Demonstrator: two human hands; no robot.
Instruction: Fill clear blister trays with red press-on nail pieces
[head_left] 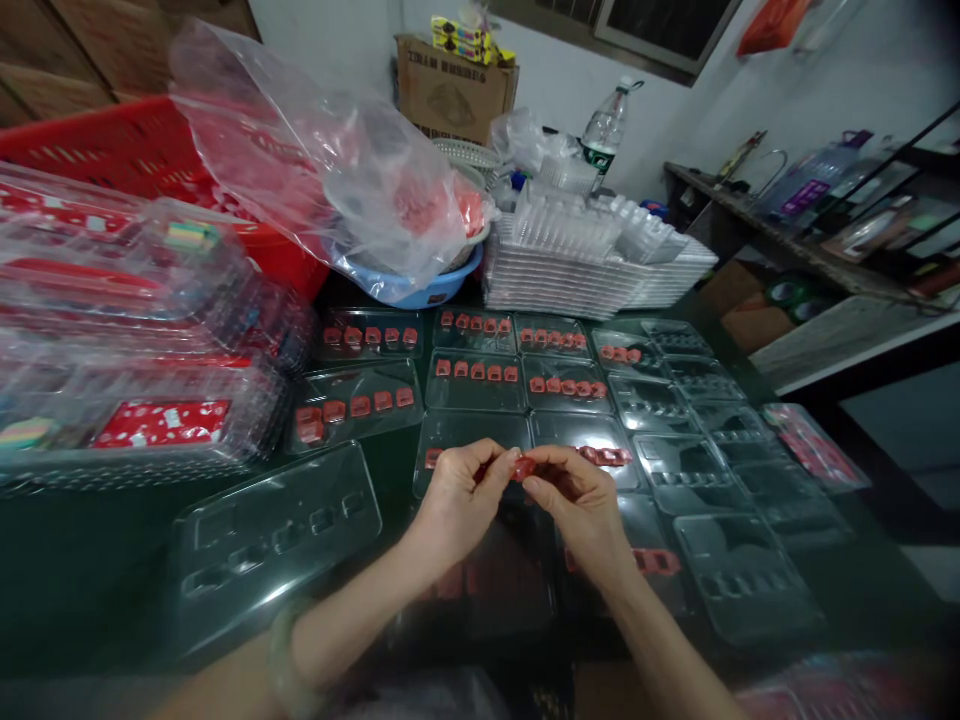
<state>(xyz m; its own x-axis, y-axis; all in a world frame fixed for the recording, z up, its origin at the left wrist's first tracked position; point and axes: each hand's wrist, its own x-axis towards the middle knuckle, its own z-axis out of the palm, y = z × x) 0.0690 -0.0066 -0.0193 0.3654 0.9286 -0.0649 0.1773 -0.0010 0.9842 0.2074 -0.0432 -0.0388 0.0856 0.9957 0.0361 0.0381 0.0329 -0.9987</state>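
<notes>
Between the fingertips of both hands is a small translucent red plastic piece (523,467). My left hand (466,492) pinches its left side, and my right hand (581,505) pinches its right side. Both hands hover over clear plastic trays on the dark green table. Behind them, a clear tray (478,392) carries a row of similar red pieces (478,371). Another tray (589,440), partly covered by my right hand, also has red pieces (611,456) in it. The exact shape of the held piece is hidden by my fingers.
Filled clear packages (127,330) are stacked at left by a red basket (97,140). A blue basin (420,290) under a plastic bag (337,150) stands behind. Stacked clear trays (585,270) sit at the back. An unfilled tray (281,530) lies front left; several more lie right.
</notes>
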